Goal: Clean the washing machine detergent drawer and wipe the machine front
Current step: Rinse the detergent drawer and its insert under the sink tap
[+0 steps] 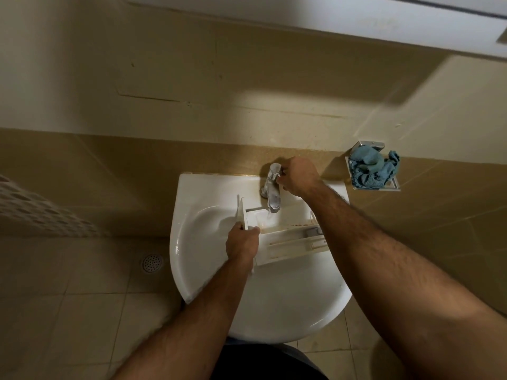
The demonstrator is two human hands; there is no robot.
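Over the white sink [192,270], your left hand [242,244] grips the detergent drawer [288,242] by its left end under the tap [271,187]. Your right hand [297,175] pinches the tap's handle. Open it too far and water may splash out; a wet one-handed hold could slip.

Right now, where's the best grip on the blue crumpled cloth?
Pinch the blue crumpled cloth at its bunched top, coming from above: it sits heaped in the metal wall-mounted holder, whose rim likely blocks a low sideways approach.
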